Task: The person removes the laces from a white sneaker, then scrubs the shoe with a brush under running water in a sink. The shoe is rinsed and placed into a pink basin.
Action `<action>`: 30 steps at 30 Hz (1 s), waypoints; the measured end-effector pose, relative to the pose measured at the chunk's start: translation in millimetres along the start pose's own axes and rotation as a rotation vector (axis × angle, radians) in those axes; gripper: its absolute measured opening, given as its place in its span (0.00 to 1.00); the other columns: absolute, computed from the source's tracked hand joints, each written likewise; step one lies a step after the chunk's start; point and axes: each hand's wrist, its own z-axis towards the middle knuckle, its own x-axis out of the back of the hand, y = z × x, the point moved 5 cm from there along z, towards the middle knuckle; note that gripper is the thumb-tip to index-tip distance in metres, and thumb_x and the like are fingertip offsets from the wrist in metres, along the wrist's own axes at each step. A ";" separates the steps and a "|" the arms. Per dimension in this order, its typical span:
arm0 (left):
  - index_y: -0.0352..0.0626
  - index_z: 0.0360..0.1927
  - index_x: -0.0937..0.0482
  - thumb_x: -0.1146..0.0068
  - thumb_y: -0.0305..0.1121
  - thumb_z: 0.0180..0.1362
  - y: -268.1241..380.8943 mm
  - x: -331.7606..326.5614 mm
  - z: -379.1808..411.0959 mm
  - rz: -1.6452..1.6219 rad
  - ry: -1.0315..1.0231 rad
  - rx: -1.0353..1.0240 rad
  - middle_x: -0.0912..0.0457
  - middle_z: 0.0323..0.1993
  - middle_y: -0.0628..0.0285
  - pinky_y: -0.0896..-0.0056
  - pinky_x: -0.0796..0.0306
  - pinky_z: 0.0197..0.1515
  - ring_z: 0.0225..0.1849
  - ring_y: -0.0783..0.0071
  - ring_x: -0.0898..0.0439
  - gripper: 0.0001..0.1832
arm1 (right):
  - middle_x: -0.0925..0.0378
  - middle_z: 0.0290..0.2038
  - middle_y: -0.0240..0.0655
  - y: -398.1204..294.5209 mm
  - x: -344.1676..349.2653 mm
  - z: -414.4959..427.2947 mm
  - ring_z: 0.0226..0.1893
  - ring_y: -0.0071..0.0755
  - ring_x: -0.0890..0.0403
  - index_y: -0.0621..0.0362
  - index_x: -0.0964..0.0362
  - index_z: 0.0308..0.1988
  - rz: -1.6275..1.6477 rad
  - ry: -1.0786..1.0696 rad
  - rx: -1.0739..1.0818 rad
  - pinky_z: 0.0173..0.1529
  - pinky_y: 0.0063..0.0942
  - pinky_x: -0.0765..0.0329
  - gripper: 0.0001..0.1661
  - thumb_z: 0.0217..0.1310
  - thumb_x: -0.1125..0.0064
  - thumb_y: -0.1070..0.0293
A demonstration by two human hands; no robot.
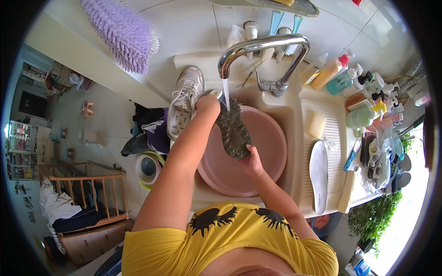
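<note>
My right hand (pixel 253 162) holds one end of a dark, wet shoe sole (pixel 234 132), with its thumb on the edge. Whether a whole shoe lies under that sole is hidden. At the sole's far left edge, my left hand (pixel 208 104) is closed in a fist, and a white rounded piece (pixel 216 93) sticks out past it; the rest of that piece is covered. Water runs from the chrome faucet (pixel 264 41) onto the far end of the sole. Below is a pink basin (pixel 248 188) in the sink. A white laced shoe (pixel 188 93) stands beside my left hand.
On the ribbed drainboard (pixel 335 138) at right lie a grey insole (pixel 318 176) and a soap bar (pixel 317 125). Several pump bottles (pixel 359 117) crowd the sink's right rim. Brushes (pixel 251 32) hang behind the faucet. A purple duster (pixel 119 34) hangs at upper left.
</note>
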 end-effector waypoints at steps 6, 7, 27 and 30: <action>0.40 0.45 0.21 0.54 0.31 0.57 14.7 2.9 -18.4 -0.087 0.039 -0.121 0.19 0.42 0.52 0.56 0.25 0.42 0.44 0.54 0.19 0.15 | 0.27 0.51 0.35 -6.6 8.4 11.0 0.51 0.33 0.26 0.61 0.36 0.53 0.049 -0.059 -0.048 0.58 0.33 0.31 0.24 0.57 0.54 0.64; 0.39 0.47 0.22 0.56 0.31 0.58 24.0 3.5 -34.4 -0.093 0.047 -0.180 0.19 0.41 0.51 0.55 0.26 0.42 0.43 0.53 0.19 0.16 | 0.26 0.50 0.35 -8.2 8.1 10.9 0.50 0.33 0.26 0.61 0.36 0.53 0.046 -0.051 -0.039 0.57 0.33 0.31 0.24 0.57 0.54 0.63; 0.39 0.44 0.20 0.54 0.33 0.57 12.4 -7.3 -2.7 -0.158 0.058 -0.081 0.18 0.40 0.53 0.60 0.25 0.41 0.44 0.58 0.19 0.15 | 0.27 0.51 0.35 -21.0 34.3 9.4 0.51 0.35 0.26 0.59 0.35 0.54 -0.020 -0.092 -0.019 0.55 0.34 0.30 0.27 0.54 0.52 0.61; 0.37 0.52 0.28 0.61 0.32 0.59 36.9 -12.7 -43.9 -0.150 0.077 -0.237 0.19 0.36 0.50 0.55 0.26 0.40 0.40 0.54 0.19 0.19 | 0.26 0.51 0.35 -24.4 17.2 7.8 0.50 0.36 0.25 0.57 0.36 0.55 -0.035 -0.067 -0.039 0.54 0.37 0.29 0.28 0.55 0.54 0.58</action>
